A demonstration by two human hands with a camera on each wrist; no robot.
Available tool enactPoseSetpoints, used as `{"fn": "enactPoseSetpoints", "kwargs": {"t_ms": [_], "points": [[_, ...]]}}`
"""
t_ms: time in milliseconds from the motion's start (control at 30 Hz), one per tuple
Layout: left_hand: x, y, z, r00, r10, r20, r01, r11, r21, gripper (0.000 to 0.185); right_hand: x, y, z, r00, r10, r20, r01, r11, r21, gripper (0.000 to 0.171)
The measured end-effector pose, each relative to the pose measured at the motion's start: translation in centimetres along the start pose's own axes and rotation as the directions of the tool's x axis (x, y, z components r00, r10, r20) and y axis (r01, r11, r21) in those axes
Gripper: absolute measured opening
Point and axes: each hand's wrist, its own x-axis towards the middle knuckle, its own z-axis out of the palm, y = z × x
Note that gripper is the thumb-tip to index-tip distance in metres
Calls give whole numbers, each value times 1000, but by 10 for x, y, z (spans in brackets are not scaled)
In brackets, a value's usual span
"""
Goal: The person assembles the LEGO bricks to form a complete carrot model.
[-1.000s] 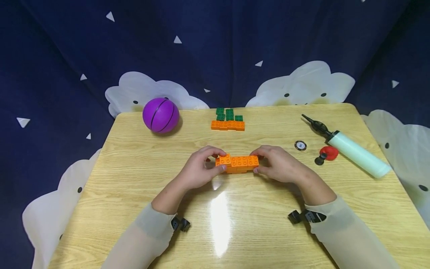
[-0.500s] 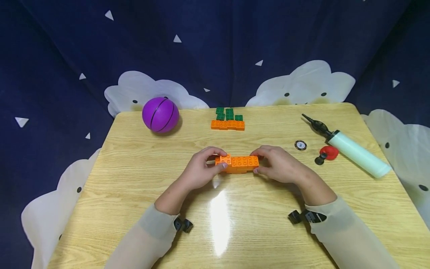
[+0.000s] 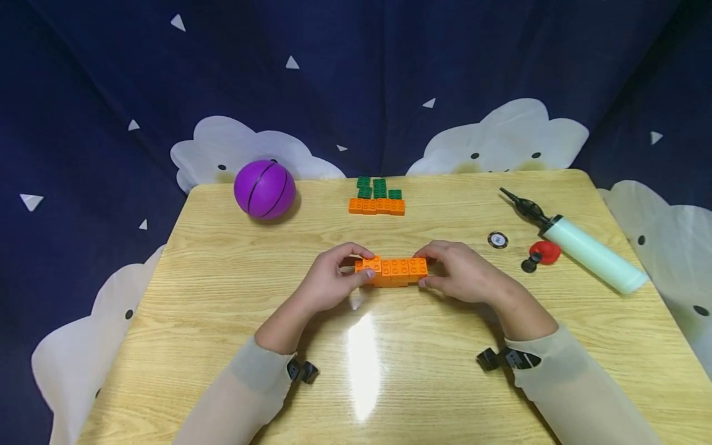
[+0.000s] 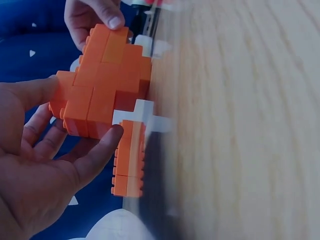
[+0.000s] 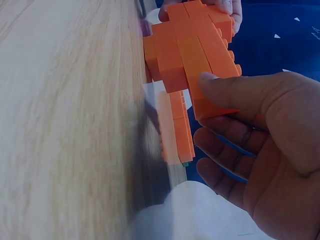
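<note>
An orange building-brick assembly [image 3: 399, 271] lies between the two hands over the middle of the table, wider at its top than at its base. Its left end carries one raised orange brick [image 3: 372, 264]. My left hand [image 3: 332, 281] pinches that end, thumb in front and fingers behind. At the other end, my right hand [image 3: 463, 272] grips the last brick between thumb and fingers. The left wrist view shows the stepped front side of the assembly [image 4: 102, 75], narrowing toward the table. In the right wrist view, the right thumb [image 5: 225, 90] presses its front face.
Behind the assembly stands a row of orange bricks [image 3: 376, 206], with several green bricks [image 3: 380, 188] behind it. A purple ball [image 3: 264, 189] sits at the back left. To the right lie a poker chip [image 3: 497, 240], a red-and-black item [image 3: 544, 253] and a hand pump [image 3: 592, 253].
The left thumb has slid up slightly onto the front of the raised brick, and the left fingers have shifted a little. My right hand keeps its hold almost unmoved.
</note>
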Motion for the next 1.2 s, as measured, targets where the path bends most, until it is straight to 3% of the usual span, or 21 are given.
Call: {"fn": "enactPoseSetpoints", "kwargs": {"t_ms": [533, 867, 1033, 1200], "points": [[4, -1, -1, 999, 44, 20, -43, 998, -36, 23, -1, 2, -1, 1000, 16, 13, -16, 1000, 2, 41], [13, -7, -16, 994, 82, 66, -75, 992, -105, 33, -1, 2, -1, 1000, 14, 14, -14, 1000, 9, 43], [23, -10, -25, 998, 56, 27, -52, 992, -115, 35, -2, 2, -1, 1000, 9, 14, -9, 1000, 10, 43], [39, -15, -33, 998, 41, -55, -43, 999, -24, 32, -1, 1, -1, 1000, 8, 11, -8, 1000, 12, 42]]}}
